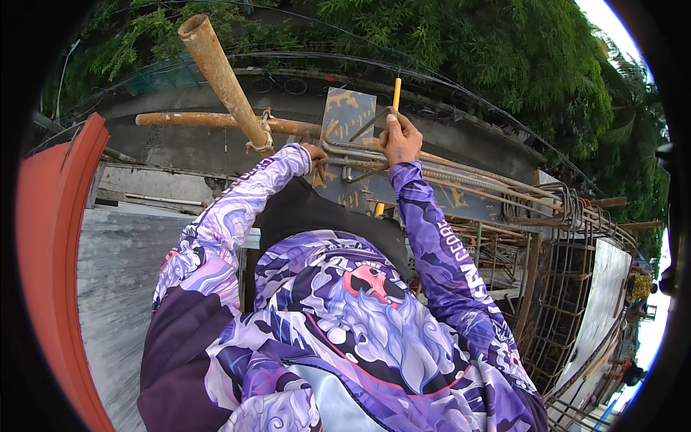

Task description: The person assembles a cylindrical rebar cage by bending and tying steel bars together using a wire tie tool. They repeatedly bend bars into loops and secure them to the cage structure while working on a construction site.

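My right hand (402, 141) is closed, pinching the upper corner of a thin bent steel stirrup (369, 124) just above a bundle of rebar. The stirrup's sides slant across the ribbed rebar (446, 171), whose hooked ends (327, 137) curve up at the left. By those hooks is my left hand (315, 158), fingers curled downward and partly hidden behind the sleeve; whatever they hold cannot be made out. Beneath the bars lies a dark patterned board (345, 108). A yellow rod (397, 92) stands behind my right hand.
A rusty upright pipe (223, 79) is lashed to a rusty horizontal pipe (187, 119) at the left. Tied rebar cages (565, 302) stand at the right. Red metal trim (54, 266) edges grey roofing (137, 309). A street (194, 101) with parked bicycles (291, 85) lies far below.
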The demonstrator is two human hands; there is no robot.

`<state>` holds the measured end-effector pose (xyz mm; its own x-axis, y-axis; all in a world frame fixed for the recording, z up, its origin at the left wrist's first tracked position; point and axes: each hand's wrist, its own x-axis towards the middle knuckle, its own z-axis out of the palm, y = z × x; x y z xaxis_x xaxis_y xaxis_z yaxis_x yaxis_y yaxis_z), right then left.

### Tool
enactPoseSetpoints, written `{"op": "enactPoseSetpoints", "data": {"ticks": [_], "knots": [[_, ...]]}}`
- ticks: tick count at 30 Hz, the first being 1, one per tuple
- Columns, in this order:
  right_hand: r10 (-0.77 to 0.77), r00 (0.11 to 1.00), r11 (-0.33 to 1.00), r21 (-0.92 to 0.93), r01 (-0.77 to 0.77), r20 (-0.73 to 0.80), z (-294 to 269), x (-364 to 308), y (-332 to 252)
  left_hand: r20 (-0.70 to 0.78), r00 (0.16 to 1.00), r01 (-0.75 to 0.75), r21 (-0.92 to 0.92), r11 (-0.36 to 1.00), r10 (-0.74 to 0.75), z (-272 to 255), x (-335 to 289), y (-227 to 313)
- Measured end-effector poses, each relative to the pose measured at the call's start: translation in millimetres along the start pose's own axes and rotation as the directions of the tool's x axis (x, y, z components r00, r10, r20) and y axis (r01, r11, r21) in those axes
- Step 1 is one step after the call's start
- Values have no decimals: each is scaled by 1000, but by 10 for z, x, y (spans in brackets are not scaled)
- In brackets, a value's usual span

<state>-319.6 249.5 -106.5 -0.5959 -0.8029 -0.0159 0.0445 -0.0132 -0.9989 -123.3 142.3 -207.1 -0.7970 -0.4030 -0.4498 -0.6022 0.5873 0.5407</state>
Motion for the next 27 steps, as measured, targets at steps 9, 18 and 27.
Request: {"op": "enactPoseSetpoints", "data": {"ticks": [9,18,27], "knots": [[-59,998,997,56,58,14,514,-112,72,-109,994,57,311,949,-24,138,17,140],[-26,1000,999,19,26,3,508,-59,176,-4,999,-43,100,994,44,75,-97,110],[-25,999,1000,12,25,-27,351,-93,14,-278,959,43,-14,999,-45,121,-9,-158]]}}
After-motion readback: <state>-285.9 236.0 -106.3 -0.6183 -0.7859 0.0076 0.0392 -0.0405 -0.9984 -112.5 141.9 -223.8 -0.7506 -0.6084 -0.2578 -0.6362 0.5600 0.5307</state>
